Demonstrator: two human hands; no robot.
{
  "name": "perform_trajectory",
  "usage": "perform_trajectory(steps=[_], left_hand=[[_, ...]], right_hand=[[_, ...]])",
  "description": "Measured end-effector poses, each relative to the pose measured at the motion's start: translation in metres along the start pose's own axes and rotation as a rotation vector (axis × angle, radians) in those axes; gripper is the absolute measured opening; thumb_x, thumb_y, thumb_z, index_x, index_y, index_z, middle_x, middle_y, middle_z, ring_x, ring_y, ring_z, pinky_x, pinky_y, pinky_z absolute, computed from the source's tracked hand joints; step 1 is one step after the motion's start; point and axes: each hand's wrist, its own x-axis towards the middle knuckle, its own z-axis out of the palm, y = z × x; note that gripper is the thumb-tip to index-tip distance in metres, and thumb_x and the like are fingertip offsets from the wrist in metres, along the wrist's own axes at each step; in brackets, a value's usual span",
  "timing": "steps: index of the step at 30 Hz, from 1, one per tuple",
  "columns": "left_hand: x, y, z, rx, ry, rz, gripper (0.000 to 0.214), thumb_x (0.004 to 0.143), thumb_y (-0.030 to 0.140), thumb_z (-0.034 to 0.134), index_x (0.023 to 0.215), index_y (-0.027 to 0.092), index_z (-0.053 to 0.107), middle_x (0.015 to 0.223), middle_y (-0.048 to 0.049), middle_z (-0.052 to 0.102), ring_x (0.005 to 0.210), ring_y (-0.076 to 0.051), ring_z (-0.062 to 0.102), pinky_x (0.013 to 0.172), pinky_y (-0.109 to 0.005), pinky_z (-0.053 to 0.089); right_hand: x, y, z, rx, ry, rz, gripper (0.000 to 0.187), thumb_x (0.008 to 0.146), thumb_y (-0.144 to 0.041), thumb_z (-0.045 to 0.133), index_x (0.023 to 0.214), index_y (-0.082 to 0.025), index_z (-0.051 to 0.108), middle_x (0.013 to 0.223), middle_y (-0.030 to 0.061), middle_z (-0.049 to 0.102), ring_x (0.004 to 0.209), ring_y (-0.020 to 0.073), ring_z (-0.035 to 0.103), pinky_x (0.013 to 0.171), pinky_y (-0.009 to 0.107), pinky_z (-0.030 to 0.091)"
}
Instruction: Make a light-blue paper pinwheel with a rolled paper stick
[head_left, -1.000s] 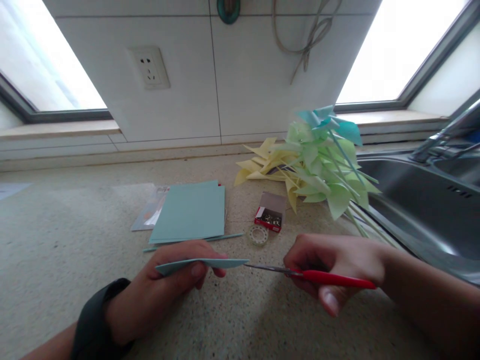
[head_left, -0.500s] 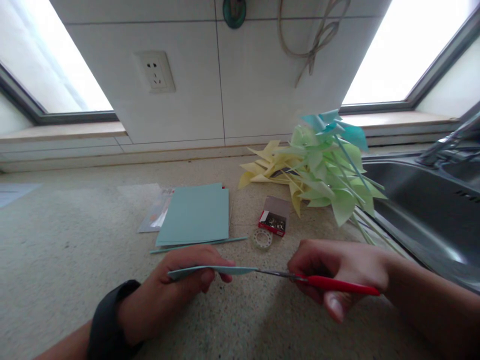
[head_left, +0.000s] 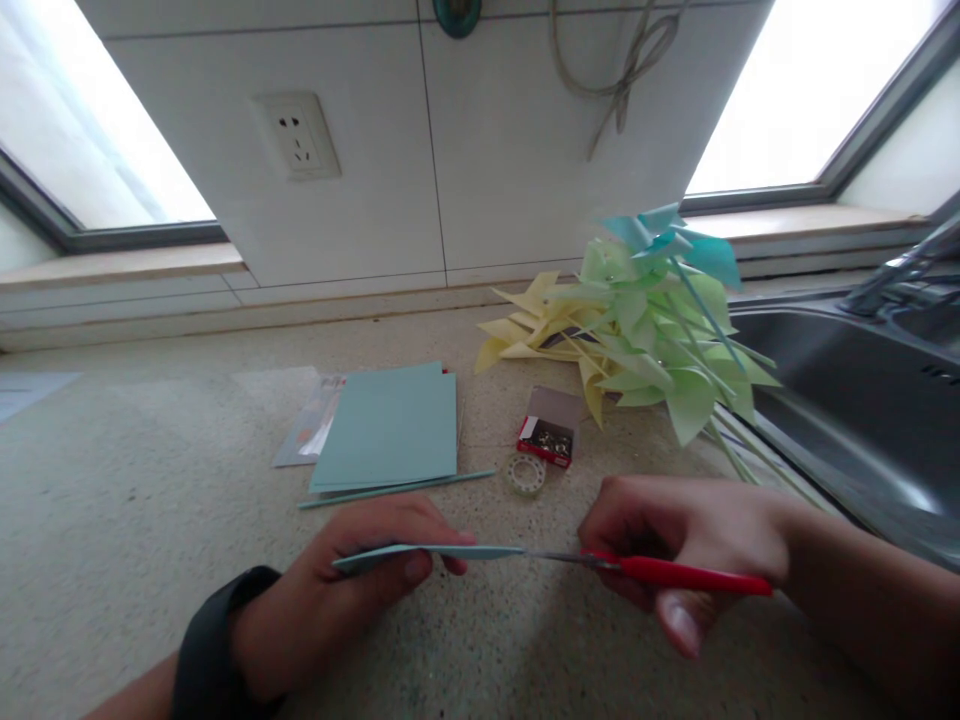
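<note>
Pinches a pale blue sheet of paper [head_left: 487, 552] between thumb and fingers of the left hand [head_left: 330, 600], almost edge-on to view and raised above the speckled surface [head_left: 465, 650]. Grips red-handled scissors [head_left: 682, 574] in the curled right hand [head_left: 690, 530], with the blades meeting the sheet's right end. Impossible to tell from this angle whether parted or together.

Looks light and thin, stiff enough to stay flat but easy to crease; probably not slippery on bare skin. Best held flat between thumb and fingers, near enough to the blades for support, clear of the metal, with a gentle pinch.

Compared with a second ago, shows the sheet's end closer to the scissors' pivot, with less bare blade in view. Otherwise much the same grip on both sides. Unmoved beyond, apart from a slight shift of the whole view: a stack of blue sheets [head_left: 390, 425], a thin blue stick [head_left: 472, 476], a tape roll [head_left: 526, 490], an open red box [head_left: 551, 412] of small metal pieces, and paper pinwheels [head_left: 637, 330] beside the sink [head_left: 810, 400].
</note>
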Motion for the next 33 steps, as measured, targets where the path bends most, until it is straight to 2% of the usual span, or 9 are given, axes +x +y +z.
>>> perform_trajectory(steps=[3, 7, 10, 13, 15, 22, 26, 27, 33], left_hand=[[-0.001, 0.0, 0.002, -0.005, -0.052, 0.042, 0.025, 0.104, 0.035, 0.055, 0.114, 0.028, 0.077, 0.094, -0.002, 0.077, 0.073, -0.012, 0.064, 0.069, -0.022, 0.052], [-0.004, 0.0, 0.003, 0.093, -0.132, 0.109, 0.026, 0.105, 0.029, 0.053, 0.121, 0.027, 0.074, 0.098, -0.0048, 0.078, 0.09, -0.018, 0.069, 0.083, -0.028, 0.053], [-0.006, 0.001, 0.005, 0.124, -0.123, 0.169, 0.032, 0.105, 0.027, 0.053, 0.133, 0.031, 0.067, 0.103, -0.0061, 0.077, 0.092, -0.019, 0.07, 0.081, -0.029, 0.055], [-0.007, 0.005, 0.007, 0.119, -0.12, 0.208, 0.033, 0.106, 0.028, 0.051, 0.136, 0.034, 0.064, 0.1, -0.0041, 0.079, 0.081, -0.015, 0.071, 0.074, -0.023, 0.056], [-0.007, 0.007, 0.009, 0.102, -0.131, 0.219, 0.031, 0.108, 0.03, 0.047, 0.133, 0.034, 0.065, 0.098, -0.0028, 0.08, 0.071, -0.012, 0.071, 0.07, -0.022, 0.057], [-0.02, -0.005, 0.011, 0.157, -0.129, 0.176, 0.044, 0.106, 0.022, 0.049, 0.147, 0.037, 0.051, 0.105, 0.0003, 0.081, 0.064, -0.01, 0.071, 0.073, -0.021, 0.058], [-0.029, -0.014, 0.008, 0.194, -0.174, 0.113, 0.043, 0.102, 0.023, 0.054, 0.142, 0.038, 0.059, 0.101, -0.0008, 0.082, 0.061, -0.013, 0.069, 0.076, -0.027, 0.059], [-0.03, -0.014, 0.009, 0.185, -0.178, 0.093, 0.041, 0.102, 0.025, 0.055, 0.14, 0.038, 0.061, 0.1, -0.0016, 0.082, 0.061, -0.014, 0.069, 0.074, -0.027, 0.059], [-0.029, -0.011, 0.013, 0.128, -0.173, 0.042, 0.039, 0.101, 0.027, 0.055, 0.136, 0.041, 0.065, 0.097, -0.0028, 0.083, 0.062, -0.017, 0.07, 0.07, -0.028, 0.059]], right_hand=[[0.002, 0.001, 0.001, -0.021, -0.031, 0.014, 0.068, 0.044, -0.074, 0.089, 0.061, -0.016, 0.058, 0.048, -0.0066, 0.049, 0.042, 0.0063, 0.042, 0.034, 0.018, 0.031], [-0.003, -0.002, 0.004, -0.059, -0.106, 0.034, 0.072, 0.047, -0.08, 0.084, 0.065, -0.017, 0.057, 0.052, -0.0066, 0.05, 0.045, 0.0071, 0.042, 0.038, 0.019, 0.034], [-0.009, -0.006, 0.006, -0.094, -0.126, 0.05, 0.075, 0.056, -0.088, 0.072, 0.072, -0.017, 0.057, 0.06, -0.0057, 0.052, 0.053, 0.0078, 0.043, 0.045, 0.02, 0.036], [-0.011, -0.006, 0.006, -0.068, -0.139, 0.074, 0.076, 0.059, -0.089, 0.069, 0.078, -0.017, 0.057, 0.065, -0.0048, 0.054, 0.057, 0.0092, 0.045, 0.051, 0.022, 0.038], [-0.01, 0.0, 0.004, -0.041, -0.203, 0.08, 0.072, 0.053, -0.081, 0.081, 0.076, -0.016, 0.059, 0.063, -0.0048, 0.055, 0.056, 0.0097, 0.047, 0.05, 0.023, 0.038], [-0.001, 0.012, 0.005, 0.05, -0.289, 0.053, 0.07, 0.048, -0.071, 0.09, 0.08, -0.016, 0.062, 0.068, -0.0037, 0.059, 0.058, 0.0106, 0.052, 0.053, 0.022, 0.042], [-0.008, -0.011, 0.014, 0.005, -0.356, 0.03, 0.08, 0.052, -0.09, 0.071, 0.079, -0.016, 0.058, 0.072, -0.0034, 0.057, 0.059, 0.0093, 0.05, 0.055, 0.023, 0.043], [-0.011, -0.017, 0.016, -0.031, -0.275, 0.048, 0.08, 0.062, -0.092, 0.059, 0.083, -0.015, 0.059, 0.077, -0.0025, 0.056, 0.065, 0.0097, 0.049, 0.06, 0.024, 0.042], [-0.019, -0.031, 0.02, 0.005, -0.297, 0.124, 0.079, 0.06, -0.092, 0.058, 0.083, -0.016, 0.057, 0.074, -0.0044, 0.05, 0.064, 0.0088, 0.043, 0.061, 0.025, 0.038]])
